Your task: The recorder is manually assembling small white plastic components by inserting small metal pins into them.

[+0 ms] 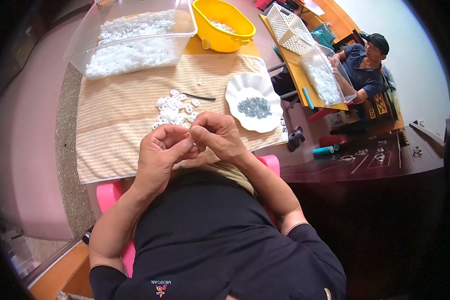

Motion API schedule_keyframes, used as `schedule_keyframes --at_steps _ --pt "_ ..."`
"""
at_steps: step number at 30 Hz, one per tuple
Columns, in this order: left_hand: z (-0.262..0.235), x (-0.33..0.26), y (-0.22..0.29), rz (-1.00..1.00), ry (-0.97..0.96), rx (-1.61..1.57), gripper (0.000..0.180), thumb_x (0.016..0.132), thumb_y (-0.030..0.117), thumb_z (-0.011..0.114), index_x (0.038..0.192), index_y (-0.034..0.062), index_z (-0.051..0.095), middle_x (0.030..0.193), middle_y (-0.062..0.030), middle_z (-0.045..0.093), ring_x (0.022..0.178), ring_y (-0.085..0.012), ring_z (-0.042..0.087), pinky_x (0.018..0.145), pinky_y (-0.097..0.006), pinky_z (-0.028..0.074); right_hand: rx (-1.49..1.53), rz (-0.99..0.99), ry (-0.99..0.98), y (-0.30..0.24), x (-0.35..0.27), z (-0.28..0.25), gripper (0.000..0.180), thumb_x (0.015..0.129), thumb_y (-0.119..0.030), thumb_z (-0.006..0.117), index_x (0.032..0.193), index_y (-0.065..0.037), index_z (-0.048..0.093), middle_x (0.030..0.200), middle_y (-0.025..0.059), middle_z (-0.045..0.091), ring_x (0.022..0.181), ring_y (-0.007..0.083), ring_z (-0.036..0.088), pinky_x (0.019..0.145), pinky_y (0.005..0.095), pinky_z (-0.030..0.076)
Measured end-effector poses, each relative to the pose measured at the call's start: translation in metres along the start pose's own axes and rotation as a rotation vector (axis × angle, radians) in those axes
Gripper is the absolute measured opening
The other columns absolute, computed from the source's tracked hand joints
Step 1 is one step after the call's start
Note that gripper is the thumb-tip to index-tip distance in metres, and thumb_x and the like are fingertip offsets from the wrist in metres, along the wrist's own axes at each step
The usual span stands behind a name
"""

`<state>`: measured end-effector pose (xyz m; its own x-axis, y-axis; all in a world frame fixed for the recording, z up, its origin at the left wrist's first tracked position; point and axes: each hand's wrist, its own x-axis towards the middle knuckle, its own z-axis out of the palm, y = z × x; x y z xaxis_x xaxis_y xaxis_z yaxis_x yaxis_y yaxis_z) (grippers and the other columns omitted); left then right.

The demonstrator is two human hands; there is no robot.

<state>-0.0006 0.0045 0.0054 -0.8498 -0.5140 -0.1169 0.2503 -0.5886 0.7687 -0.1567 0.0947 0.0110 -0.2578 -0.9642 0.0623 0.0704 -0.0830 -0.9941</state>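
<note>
My left hand and my right hand meet at the fingertips above the near part of a striped towel. Both are closed in a pinch, and what lies between the fingers is too small and hidden to name. Just beyond them is a loose pile of small white plastic pieces with holes. Beside the pile lies a thin black stick. To the right, a white scalloped dish holds many tiny grey-blue bits.
A clear bin full of white pieces stands at the back left, next to a yellow tub. On the right, another person sits at a table with a clear bin and a white perforated basket.
</note>
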Motion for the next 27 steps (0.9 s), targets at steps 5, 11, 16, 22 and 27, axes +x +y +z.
schedule_keyframes --at_steps 5,11,16,22,27 --pt "0.002 -0.001 -0.001 -0.01 0.029 0.011 0.015 0.089 0.005 0.064 0.102 0.0018 0.057 0.089 -0.0088 0.067 0.077 -0.0155 0.067 0.071 -0.028 0.057 -0.02 -0.014 -0.011 0.002 0.0 -0.001 0.019 0.094 -0.017 0.062 0.088 0.001 0.063 0.072 0.0018 0.061 0.062 0.0055 0.057 0.052 0.0201 0.048" --pt "-0.001 -0.002 -0.003 -0.03 0.035 0.03 0.018 0.088 0.004 0.064 0.105 0.0008 0.059 0.092 -0.0109 0.068 0.078 -0.0155 0.067 0.072 -0.028 0.058 -0.238 -0.024 -0.044 -0.008 -0.003 -0.008 0.014 0.093 -0.013 0.063 0.089 0.0 0.065 0.076 0.0 0.06 0.066 0.004 0.053 0.056 0.0198 0.043" --pt "0.0 -0.001 -0.002 -0.055 0.084 0.01 0.021 0.087 0.003 0.065 0.107 -0.0005 0.061 0.097 -0.0147 0.068 0.079 -0.0155 0.067 0.074 -0.029 0.058 -0.674 -0.085 0.068 -0.034 -0.01 -0.043 0.008 0.086 -0.004 0.068 0.092 0.001 0.066 0.077 0.0 0.061 0.066 0.0036 0.053 0.059 0.0202 0.044" --pt "-0.001 -0.001 -0.003 -0.091 0.069 -0.007 0.019 0.087 0.003 0.066 0.105 -0.0016 0.062 0.099 -0.0159 0.068 0.08 -0.0153 0.067 0.074 -0.029 0.059 -1.166 -0.047 0.234 -0.039 -0.021 -0.092 0.018 0.077 -0.005 0.07 0.095 0.0 0.067 0.08 0.0112 0.068 0.065 0.0176 0.064 0.064 0.0292 0.051" --pt "-0.001 -0.001 -0.005 -0.101 0.065 -0.01 0.017 0.086 0.002 0.066 0.103 -0.0015 0.062 0.099 -0.0154 0.068 0.08 -0.0148 0.067 0.074 -0.028 0.059 -1.412 0.008 0.235 -0.037 -0.023 -0.102 0.016 0.079 -0.01 0.065 0.094 -0.004 0.067 0.087 0.0183 0.067 0.083 0.0349 0.065 0.074 0.0401 0.051"
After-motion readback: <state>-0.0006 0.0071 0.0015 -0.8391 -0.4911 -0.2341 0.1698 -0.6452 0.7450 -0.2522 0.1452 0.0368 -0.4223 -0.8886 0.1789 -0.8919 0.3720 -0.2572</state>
